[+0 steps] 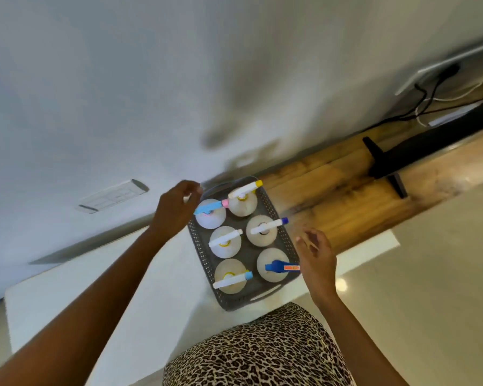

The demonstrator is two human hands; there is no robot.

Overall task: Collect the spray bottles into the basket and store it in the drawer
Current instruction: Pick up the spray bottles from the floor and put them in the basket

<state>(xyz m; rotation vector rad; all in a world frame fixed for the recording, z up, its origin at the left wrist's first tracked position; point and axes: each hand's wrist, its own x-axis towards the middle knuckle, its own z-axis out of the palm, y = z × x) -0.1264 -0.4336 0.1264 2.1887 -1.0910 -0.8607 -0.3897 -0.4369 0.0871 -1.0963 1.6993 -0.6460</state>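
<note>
While left hand (173,210) and right hand (317,257) hover, fingers (308,240) loose, basket (200,246) lies lengthwise away, nozzles (268,226) rightward

White tabletop (140,274), grey perforated basket (201,252) standing near its far right corner, adjoining wooden counter (332,190) bearing a black stand foot (385,162) and loose cables (424,107)
</note>
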